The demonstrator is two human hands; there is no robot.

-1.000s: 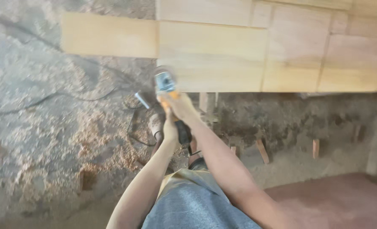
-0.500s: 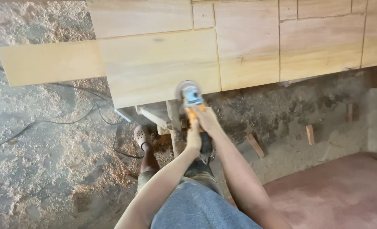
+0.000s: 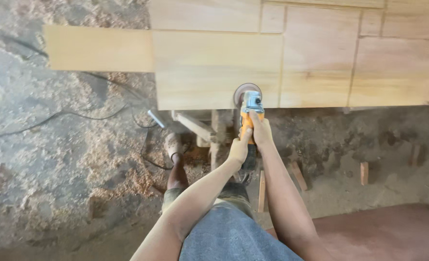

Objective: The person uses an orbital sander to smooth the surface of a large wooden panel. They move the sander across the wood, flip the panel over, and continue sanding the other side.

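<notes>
An orange-and-grey handheld angle grinder (image 3: 249,113) with a round, dark sanding disc (image 3: 243,93) points away from the person, its body lengthwise in both hands. The disc lies against the near edge of a pale, flat wooden panel (image 3: 214,67) made of joined boards, which lies level, with a narrower board sticking out to the left.
</notes>
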